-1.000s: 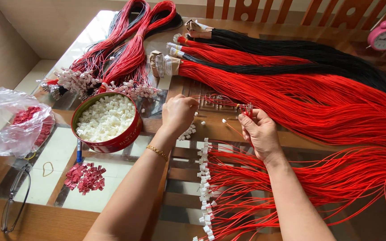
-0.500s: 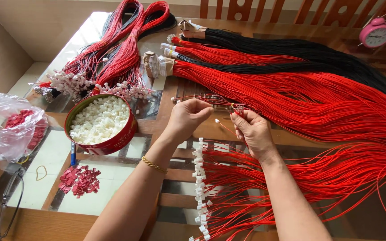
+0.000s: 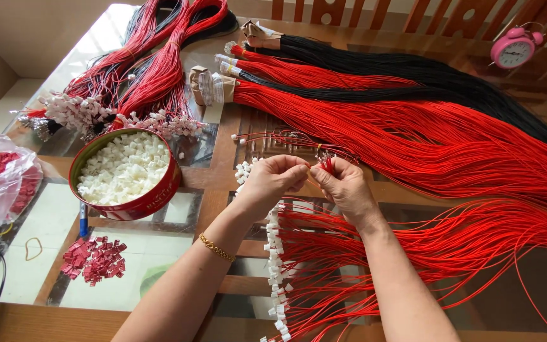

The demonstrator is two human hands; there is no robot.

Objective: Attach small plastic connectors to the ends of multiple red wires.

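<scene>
Right of the round red tin (image 3: 153, 199) of white connectors (image 3: 123, 167), with a clear bag (image 3: 1, 183) at its left, red wires (image 3: 325, 164) are pinched between the left hand (image 3: 272, 182) and right hand (image 3: 344, 185), fingertips meeting.

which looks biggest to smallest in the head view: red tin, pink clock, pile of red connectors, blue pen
1. red tin, clearly the largest.
2. pile of red connectors.
3. pink clock; it sits farther from the camera, so its rank against the pile is unsure.
4. blue pen, mostly hidden under the tin, so only a short part shows.
</scene>
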